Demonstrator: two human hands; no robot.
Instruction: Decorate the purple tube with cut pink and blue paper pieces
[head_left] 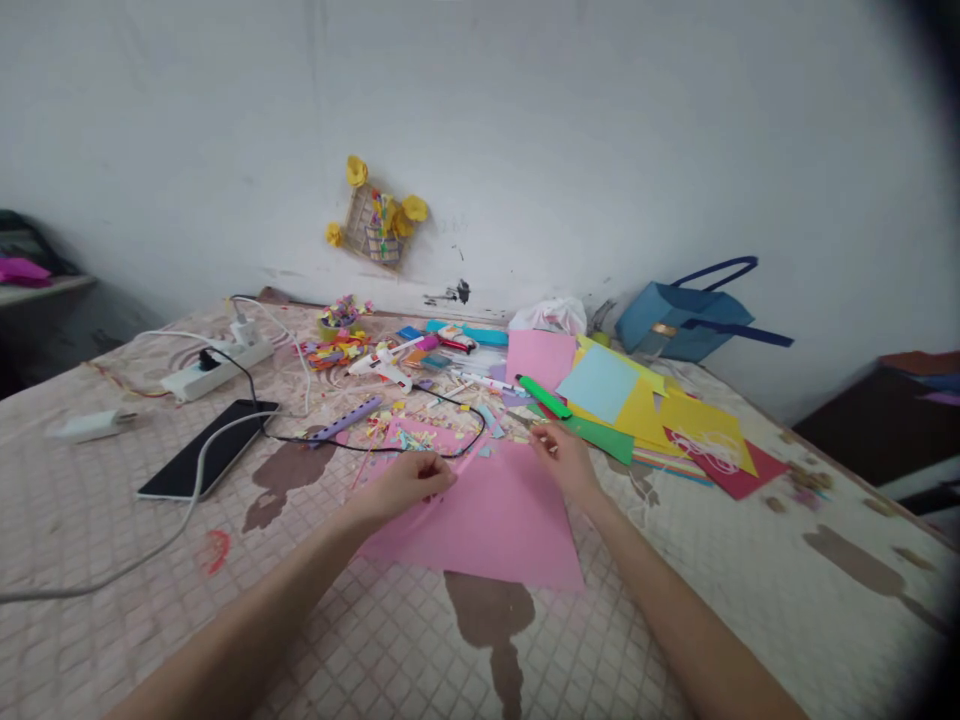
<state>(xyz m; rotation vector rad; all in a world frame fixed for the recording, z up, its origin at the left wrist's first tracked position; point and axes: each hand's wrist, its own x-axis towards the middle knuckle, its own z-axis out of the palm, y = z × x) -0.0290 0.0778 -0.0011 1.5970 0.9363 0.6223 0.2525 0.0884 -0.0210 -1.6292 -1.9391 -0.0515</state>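
Note:
A large pink sheet point(495, 520) lies on the patterned table cover in front of me. My left hand point(420, 477) is over its left part, fingers curled together; what they hold, if anything, is too small to make out. At the sheet's upper right, my right hand point(559, 455) has its fingers pinched beside the tip of small scissors or a blade point(519, 418), and the grip is unclear. A green cutter point(543, 397) lies just beyond that hand. Small paper scraps point(420, 438) are scattered past the left hand, with a black cable point(360, 447) running across them.
A white glue gun point(386, 368), a power strip point(217, 370) and a dark tablet or phone point(206, 450) are at the left. Coloured sheets point(637, 410) are stacked at the right, near a blue bag point(675, 320). A purple strip point(345, 420) lies left of the scraps.

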